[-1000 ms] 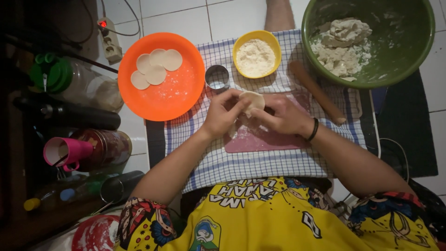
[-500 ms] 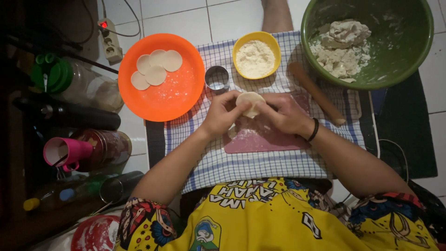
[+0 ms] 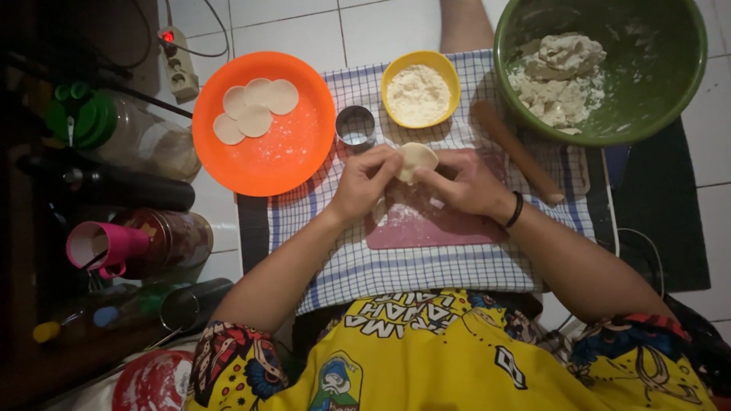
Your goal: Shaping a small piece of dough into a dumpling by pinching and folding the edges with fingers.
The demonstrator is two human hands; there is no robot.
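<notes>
This is a home kitchen floor used as a workplace: white floor tiles lie under a blue-and-white checked cloth. A round orange plastic plate of dough discs, a yellow bowl of flour and a large green mixing bowl stand on it, with a wooden rolling pin, jars and a wall power strip nearby.

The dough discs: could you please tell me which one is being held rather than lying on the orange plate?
The dough disc pinched between left hand and right hand above the pink board; the other four lie on the orange plate.
</notes>
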